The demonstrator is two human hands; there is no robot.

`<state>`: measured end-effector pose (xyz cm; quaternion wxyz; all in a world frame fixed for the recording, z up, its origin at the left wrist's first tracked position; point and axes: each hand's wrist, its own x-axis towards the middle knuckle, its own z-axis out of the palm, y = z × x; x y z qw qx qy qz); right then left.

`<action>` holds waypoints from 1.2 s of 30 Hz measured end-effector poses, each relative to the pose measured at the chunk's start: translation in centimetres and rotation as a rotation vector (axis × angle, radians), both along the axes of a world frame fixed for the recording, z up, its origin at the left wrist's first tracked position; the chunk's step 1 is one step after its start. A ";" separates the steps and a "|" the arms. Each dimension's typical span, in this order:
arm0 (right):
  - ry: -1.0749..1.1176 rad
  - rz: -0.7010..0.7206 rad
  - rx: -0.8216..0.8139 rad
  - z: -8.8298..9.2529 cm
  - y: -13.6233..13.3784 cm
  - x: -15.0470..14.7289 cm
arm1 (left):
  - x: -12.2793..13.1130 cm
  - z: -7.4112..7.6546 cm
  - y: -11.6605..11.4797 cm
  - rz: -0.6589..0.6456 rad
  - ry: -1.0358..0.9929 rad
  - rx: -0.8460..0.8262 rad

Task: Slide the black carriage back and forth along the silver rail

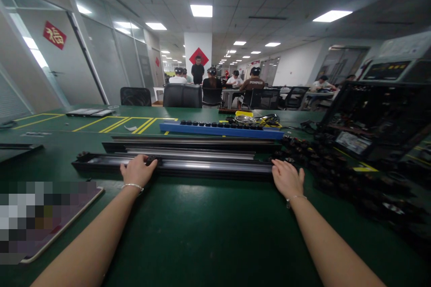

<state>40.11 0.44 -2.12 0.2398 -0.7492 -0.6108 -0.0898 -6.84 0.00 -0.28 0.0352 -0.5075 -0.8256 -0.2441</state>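
Observation:
A long black channel (pixel 215 170) with a shiny inner surface lies crosswise on the green table. Near its left end my left hand (pixel 138 170) is closed on it, fingers over the far side. Beside that thumb sits a small black part (pixel 155 160); whether the hand touches it I cannot tell. My right hand (pixel 287 177) grips the channel's right end, its fingertips curled over and the thumb apart. Just behind lie further long dark strips (pixel 195 142) and a thin silvery strip (pixel 191 153), parallel to the channel.
Behind the strips stands a blue rack (pixel 222 131) holding several small black parts. A heap of black parts (pixel 340 179) spreads at the right, near a large black machine frame (pixel 380 116). A tablet-like device (pixel 63 228) lies at front left. People sit at tables farther back.

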 end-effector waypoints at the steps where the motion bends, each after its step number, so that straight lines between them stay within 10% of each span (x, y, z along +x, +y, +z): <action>1: 0.006 -0.003 -0.007 0.0 0.0 -0.1 | 0.0 0.0 0.0 -0.004 0.001 0.000; 36: 0.017 0.006 -0.033 0.5 -0.2 -0.2 | 1.7 -0.1 0.2 -0.107 -0.019 0.002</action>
